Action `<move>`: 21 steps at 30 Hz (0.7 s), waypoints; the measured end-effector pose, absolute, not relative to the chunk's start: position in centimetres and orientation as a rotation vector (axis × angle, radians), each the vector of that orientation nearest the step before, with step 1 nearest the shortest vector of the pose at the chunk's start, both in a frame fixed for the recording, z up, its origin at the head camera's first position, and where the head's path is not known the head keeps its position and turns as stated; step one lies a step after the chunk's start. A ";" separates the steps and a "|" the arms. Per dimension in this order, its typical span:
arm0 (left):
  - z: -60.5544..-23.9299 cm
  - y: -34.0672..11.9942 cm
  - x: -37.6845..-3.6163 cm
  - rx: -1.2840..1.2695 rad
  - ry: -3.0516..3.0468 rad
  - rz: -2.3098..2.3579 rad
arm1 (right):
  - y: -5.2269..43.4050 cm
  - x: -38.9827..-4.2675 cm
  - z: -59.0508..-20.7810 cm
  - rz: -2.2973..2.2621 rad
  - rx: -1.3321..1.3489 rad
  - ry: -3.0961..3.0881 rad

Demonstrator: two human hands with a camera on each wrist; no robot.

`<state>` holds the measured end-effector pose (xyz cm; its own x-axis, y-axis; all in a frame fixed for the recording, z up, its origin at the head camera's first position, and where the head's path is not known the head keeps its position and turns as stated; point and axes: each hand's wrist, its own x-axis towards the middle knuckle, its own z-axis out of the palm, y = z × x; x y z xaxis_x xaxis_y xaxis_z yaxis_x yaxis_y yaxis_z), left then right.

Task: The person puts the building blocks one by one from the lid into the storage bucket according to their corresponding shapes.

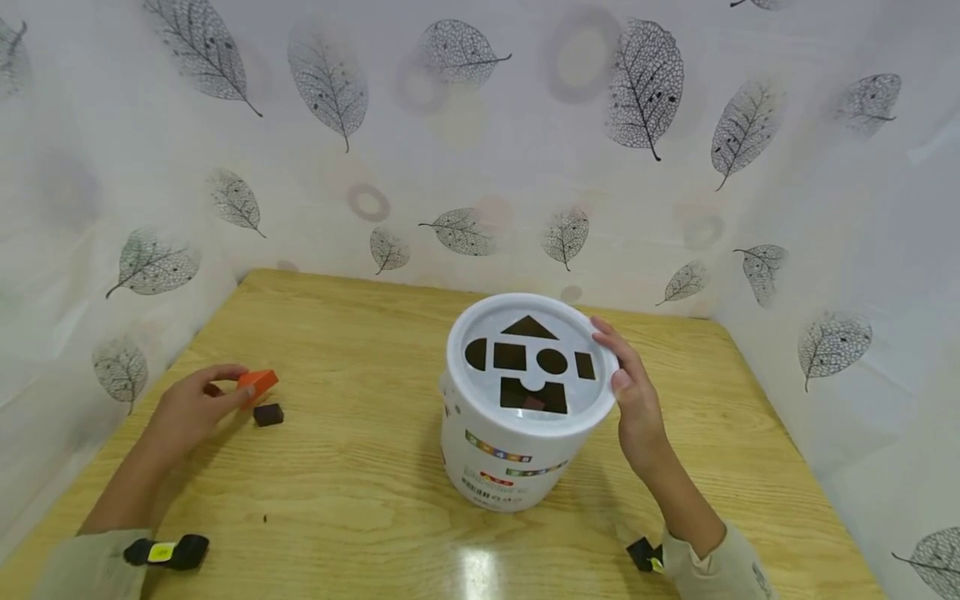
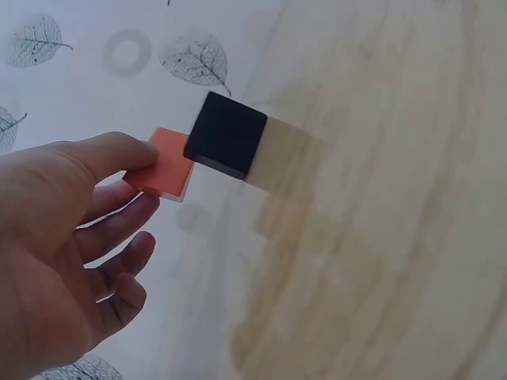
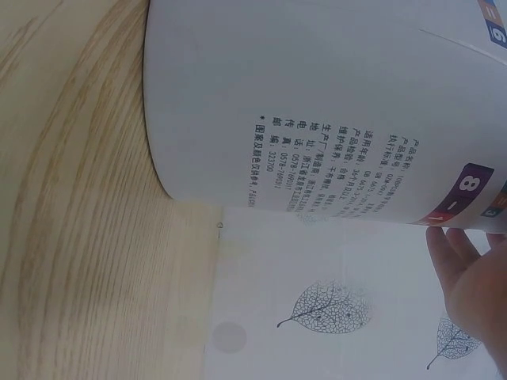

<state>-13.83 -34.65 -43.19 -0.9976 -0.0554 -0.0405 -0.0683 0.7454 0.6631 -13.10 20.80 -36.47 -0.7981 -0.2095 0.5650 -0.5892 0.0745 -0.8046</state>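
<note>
Orange block (image 1: 258, 383) is pinched in the left hand (image 1: 197, 407) above the wooden bench (image 1: 360, 492), just beside a dark block (image 1: 267, 414). Right hand (image 1: 633, 400), fingers relaxed, touches the white bucket's (image 1: 510, 450) lid (image 1: 592, 400) at centre.

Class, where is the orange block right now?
In the head view the orange block is at the table's left side, pinched by the left hand, beside the dark block.

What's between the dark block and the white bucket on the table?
Nothing: in the head view, only bare wooden table lies between the dark block and the white bucket. The orange block in the left hand sits on the block's far side.
</note>
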 end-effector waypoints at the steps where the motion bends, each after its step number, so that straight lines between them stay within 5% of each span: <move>1: -43.0 -34.6 -13.8 -0.099 2.925 1.108 | 20.8 -13.1 -36.5 1.785 0.790 -2.060; 21: -35.4 -27.2 -15.0 0.257 3.015 1.238 | 21.1 -13.4 -36.9 1.769 0.770 -2.102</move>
<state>-14.98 -27.20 -35.45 -0.9796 0.0962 0.1764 0.1924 0.7019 0.6858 -13.40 21.09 -36.87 -0.8159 -0.2130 0.5375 -0.5660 0.1045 -0.8178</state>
